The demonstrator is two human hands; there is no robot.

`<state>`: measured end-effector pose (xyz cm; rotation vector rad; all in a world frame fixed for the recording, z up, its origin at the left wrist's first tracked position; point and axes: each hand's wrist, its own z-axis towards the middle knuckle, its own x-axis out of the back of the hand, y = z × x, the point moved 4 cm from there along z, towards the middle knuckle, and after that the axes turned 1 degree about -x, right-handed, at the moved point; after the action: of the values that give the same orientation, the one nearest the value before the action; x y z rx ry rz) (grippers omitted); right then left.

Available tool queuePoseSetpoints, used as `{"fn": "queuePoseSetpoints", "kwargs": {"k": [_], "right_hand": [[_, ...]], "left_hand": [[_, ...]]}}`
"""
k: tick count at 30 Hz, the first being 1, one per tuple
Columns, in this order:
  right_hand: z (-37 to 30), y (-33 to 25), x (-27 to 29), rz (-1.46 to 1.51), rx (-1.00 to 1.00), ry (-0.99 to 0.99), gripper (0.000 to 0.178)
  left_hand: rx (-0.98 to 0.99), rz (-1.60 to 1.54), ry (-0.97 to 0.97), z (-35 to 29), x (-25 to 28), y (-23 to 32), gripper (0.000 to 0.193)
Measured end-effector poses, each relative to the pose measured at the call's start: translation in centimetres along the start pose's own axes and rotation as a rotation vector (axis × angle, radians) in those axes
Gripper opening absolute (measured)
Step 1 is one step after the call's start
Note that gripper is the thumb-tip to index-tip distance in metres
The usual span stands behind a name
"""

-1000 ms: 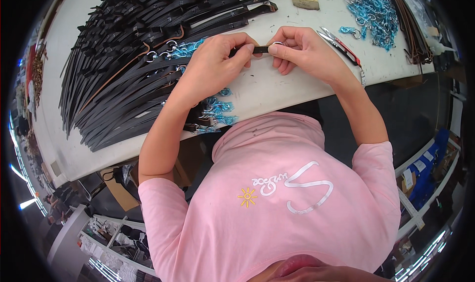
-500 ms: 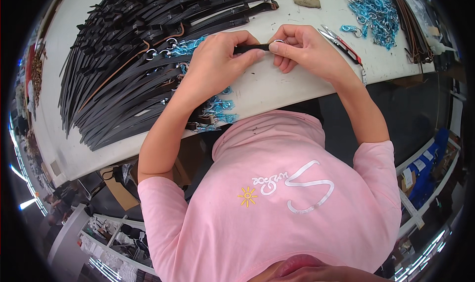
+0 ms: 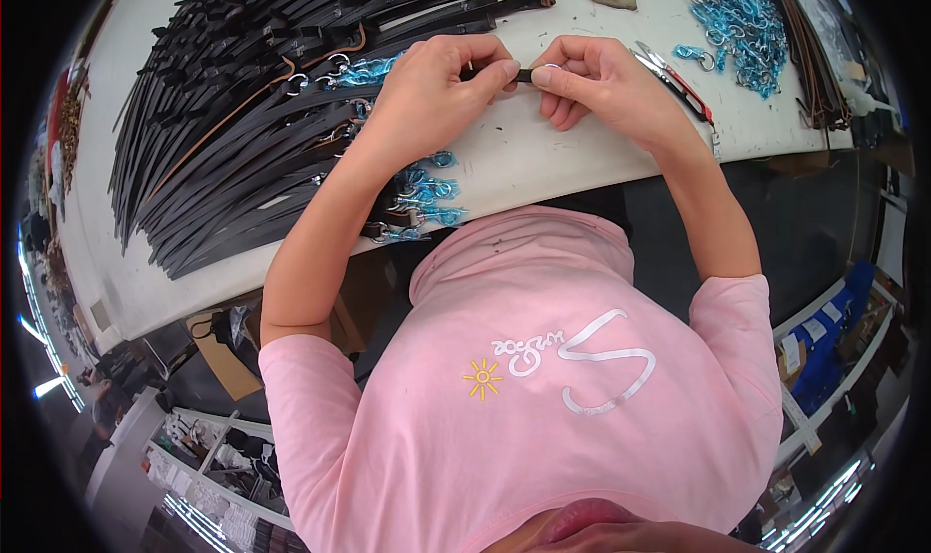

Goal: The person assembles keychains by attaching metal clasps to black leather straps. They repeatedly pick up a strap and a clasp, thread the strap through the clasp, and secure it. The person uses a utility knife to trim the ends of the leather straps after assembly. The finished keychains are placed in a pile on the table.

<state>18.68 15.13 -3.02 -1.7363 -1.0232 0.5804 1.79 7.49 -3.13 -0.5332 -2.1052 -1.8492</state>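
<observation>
Little has moved: left hand (image 3: 432, 88) and right hand (image 3: 596, 83) still pinch a short black strap (image 3: 524, 74) between closed fingertips above the white table (image 3: 543, 156), straps (image 3: 252, 117) piled left.

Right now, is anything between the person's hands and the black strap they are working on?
Nothing visible. The left hand and right hand both pinch the black strap directly, above the white table.
</observation>
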Motion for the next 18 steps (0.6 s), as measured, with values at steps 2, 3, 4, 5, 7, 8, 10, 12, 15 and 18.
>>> {"fn": "queuePoseSetpoints", "kwargs": {"k": [2,3,4,5,7,8,10,12,15,18], "right_hand": [[0.0,0.0,0.0,0.003,-0.001,0.0,0.024],[0.1,0.0,0.0,0.009,-0.001,-0.001,0.024],[0.1,0.1,0.1,0.015,0.0,-0.002,0.025],[0.1,0.0,0.1,0.016,0.001,-0.001,0.025],[0.0,0.0,0.1,0.016,0.003,0.002,0.025],[0.0,0.0,0.1,0.017,0.001,0.001,0.025],[0.0,0.0,0.2,0.019,-0.005,0.0,0.025],[-0.1,0.0,0.1,0.021,-0.005,-0.004,0.024],[0.0,0.1,0.2,0.033,-0.006,-0.012,0.024],[0.0,0.1,0.2,0.045,-0.004,-0.019,0.024]], "left_hand": [[0.003,-0.002,0.022,0.0,0.0,-0.1,0.024],[0.036,-0.022,-0.001,0.0,0.1,-0.1,0.023],[0.069,-0.041,-0.024,0.0,0.4,0.1,0.023],[0.102,-0.061,-0.047,-0.1,0.5,0.1,0.022],[0.085,-0.064,-0.032,-0.4,0.7,0.5,0.021],[0.076,-0.065,-0.026,-0.5,0.8,0.7,0.02],[-0.022,0.029,-0.017,-0.8,0.7,1.0,0.022],[-0.051,0.032,-0.012,-1.1,0.7,1.4,0.026],[-0.034,0.078,0.0,-1.1,0.8,1.7,0.024],[-0.019,0.12,0.015,-1.2,0.8,1.9,0.022]]}}
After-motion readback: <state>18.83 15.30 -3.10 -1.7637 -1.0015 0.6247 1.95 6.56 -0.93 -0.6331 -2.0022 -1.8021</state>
